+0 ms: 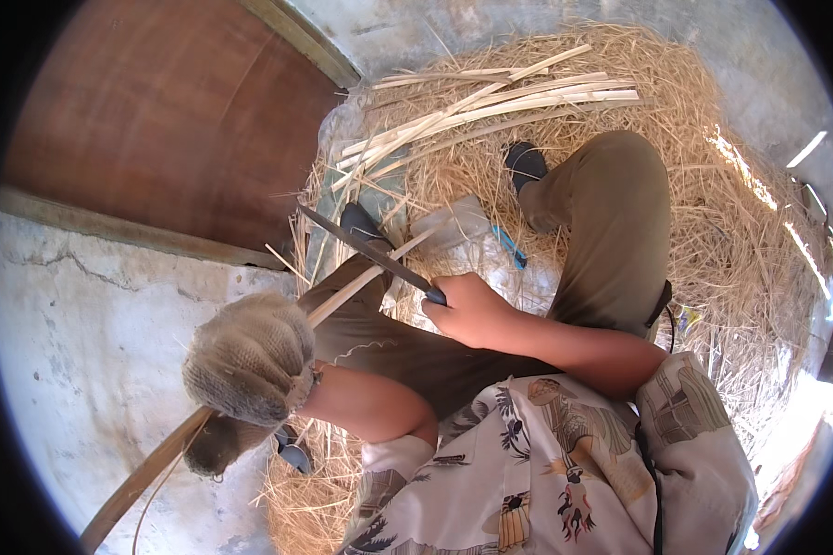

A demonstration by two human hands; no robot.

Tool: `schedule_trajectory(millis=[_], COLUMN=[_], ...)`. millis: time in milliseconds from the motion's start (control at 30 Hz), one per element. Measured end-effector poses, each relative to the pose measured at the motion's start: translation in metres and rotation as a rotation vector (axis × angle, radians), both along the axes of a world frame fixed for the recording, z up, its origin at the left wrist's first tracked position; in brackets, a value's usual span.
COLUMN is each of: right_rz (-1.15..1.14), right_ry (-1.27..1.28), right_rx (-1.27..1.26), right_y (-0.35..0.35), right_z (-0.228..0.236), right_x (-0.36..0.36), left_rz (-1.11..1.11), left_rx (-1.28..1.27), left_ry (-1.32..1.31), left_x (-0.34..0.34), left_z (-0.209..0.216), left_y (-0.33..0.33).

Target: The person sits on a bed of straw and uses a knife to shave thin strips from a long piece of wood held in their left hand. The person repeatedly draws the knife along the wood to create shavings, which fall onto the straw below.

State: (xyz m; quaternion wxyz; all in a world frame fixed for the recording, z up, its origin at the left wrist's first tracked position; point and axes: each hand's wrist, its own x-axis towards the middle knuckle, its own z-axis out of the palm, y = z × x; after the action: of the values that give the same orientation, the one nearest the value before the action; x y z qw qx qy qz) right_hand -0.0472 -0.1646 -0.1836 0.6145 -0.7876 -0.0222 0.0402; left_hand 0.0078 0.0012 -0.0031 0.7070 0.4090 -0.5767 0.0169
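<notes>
We have our gloved left hand (250, 361) clenched around a long pale strip (345, 302), which seems to run right through the fist: the tail slants down and away below the gloved fingers, while the working end reaches forward past the knuckles toward our right fingers. Our bare right hand (470, 313) is wrapped around the handle of a long dark knife (354, 240), whose blade points out ahead of those fingers to the left and crosses the strip between our two hands; whether the edge bites or only rests there, we cannot tell. To work this well, we would judge it best to keep the left grip firm and well back from the crossing, so the strip neither rolls nor slides, and to hold the blade at a low, even slant, with light pressure directed away from the glove. Since our trouser leg (342, 276) lies under the strip and a dark shoe (361, 222) sits just beyond the blade, short, controlled strokes look safer than long ones. Farther ahead of both sets of fingers, loose strips (565, 97) lie on the straw (620, 55), well apart from the knife.
</notes>
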Motion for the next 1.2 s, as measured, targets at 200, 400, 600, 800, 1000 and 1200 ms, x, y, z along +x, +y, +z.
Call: schedule_trajectory(millis=[200, 400, 600, 800, 1000, 1200], right_rz=[-0.004, 0.035, -0.025, 0.078, -0.016, 0.058], right_ry=[-0.341, 0.128, -0.204, 0.112, -0.068, 0.218], right_rx=[-0.004, 0.053, 0.368, 0.16, 0.522, 0.118], right_y=[0.006, 0.012, 0.013, 0.012, 0.01, 0.023], right_z=[0.017, -0.024, 0.017, -0.014, 0.015, -0.005], right_x=[-0.017, -0.001, -0.011, 0.001, -0.006, 0.002], left_rz=[-0.055, 0.044, 0.098, 0.108, 0.016, 0.116], left_rx=[0.031, -0.063, -0.19, -0.185, -0.117, -0.123], left_ry=[-0.028, 0.028, 0.074, 0.113, 0.056, 0.102], left_x=[-0.002, 0.001, 0.006, 0.006, 0.008, 0.008], left_z=[0.006, 0.006, -0.003, -0.005, 0.0, -0.02], left_y=[-0.003, 0.0, 0.021, 0.029, 0.023, 0.038])
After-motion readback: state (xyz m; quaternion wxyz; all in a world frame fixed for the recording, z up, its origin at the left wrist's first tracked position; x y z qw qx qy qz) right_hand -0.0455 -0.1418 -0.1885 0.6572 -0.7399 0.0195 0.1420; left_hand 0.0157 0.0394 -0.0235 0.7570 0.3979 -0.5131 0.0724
